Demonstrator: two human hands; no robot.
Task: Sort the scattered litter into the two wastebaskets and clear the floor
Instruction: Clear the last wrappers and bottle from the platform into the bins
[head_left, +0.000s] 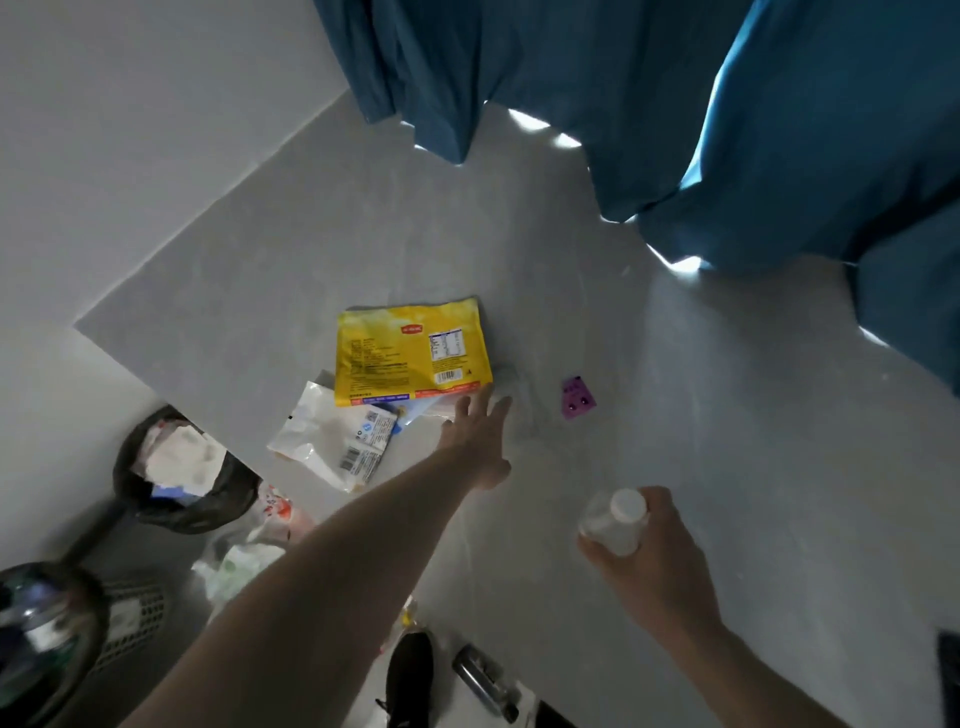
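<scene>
I see the floor (675, 467) running from the white wall at its left edge to the blue curtain (675, 130) along its far edge. Two wastebaskets stand at the near left: one lined with a black bag (182, 467), one nearer basket (47, 634) at the corner. Mid-floor lies a yellow packet (410, 348), overlapping a white wrapper (332, 436); a small purple blister pack (577, 397) lies apart to its right.

My left hand (480, 431) reaches with fingers spread toward the packet's near right corner, holding nothing. My right hand (649, 551) grips a white bottle (615, 519).

I judge this the gathering step: next I must pinch the packet's edge and lift it clear of the wrapper.
</scene>
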